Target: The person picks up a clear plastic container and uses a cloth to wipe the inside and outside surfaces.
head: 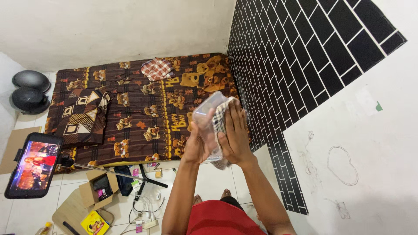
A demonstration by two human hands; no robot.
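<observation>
Quick headcount of what's lying around this room

Two hands up front, left hand [197,146] and right hand [235,132], sharing one clear plastic container [208,109] and one checked cloth [220,126]. One brown teddy-bear mattress [143,100] on the floor, with one folded patterned blanket [82,115] and one small plaid cloth [157,68] on top. Two dark round helmets [30,91] stacked in the corner. One phone [35,165] on one tripod [130,174]. One open cardboard box [98,187], one yellow packet [94,223], one round wooden board [72,211], and one flat piece of cardboard [13,146] by the wall. Two bare feet [211,196] poking out below.
</observation>
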